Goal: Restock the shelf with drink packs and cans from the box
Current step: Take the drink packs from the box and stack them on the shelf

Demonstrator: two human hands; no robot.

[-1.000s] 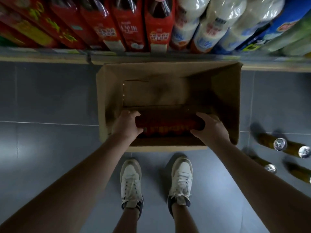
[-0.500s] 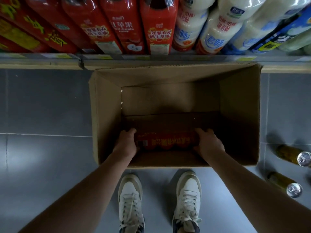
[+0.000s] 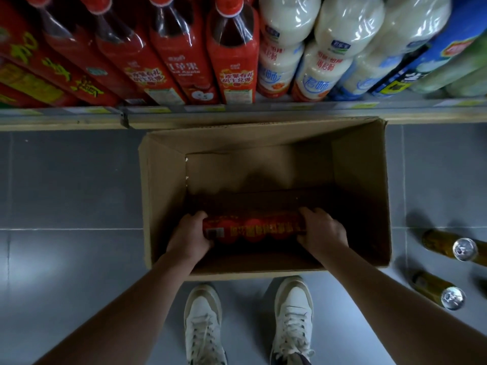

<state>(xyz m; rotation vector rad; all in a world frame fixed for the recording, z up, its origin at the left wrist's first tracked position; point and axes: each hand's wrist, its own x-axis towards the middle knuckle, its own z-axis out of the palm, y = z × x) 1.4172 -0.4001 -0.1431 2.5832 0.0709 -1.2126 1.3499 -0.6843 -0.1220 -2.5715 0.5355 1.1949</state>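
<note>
Both hands are down in the cardboard box [image 3: 168,206] at frame center. The left hand [image 3: 189,238] and right hand [image 3: 322,233] each curl their fingers round an end of the red drink pack [image 3: 253,229], low in the box's near half. Two cans [image 3: 445,270] stand on the floor, lower right.

Box: open brown cardboard box [image 3: 168,206] on grey tiled floor [image 3: 68,180], against the shelf edge [image 3: 237,115].
Pack: red shrink-wrapped drink pack [image 3: 253,229] inside the box.
Hands: left hand [image 3: 188,239] and right hand [image 3: 322,234] grip opposite pack ends.
Cans: two gold cans [image 3: 436,289] upright right of the box.
</note>
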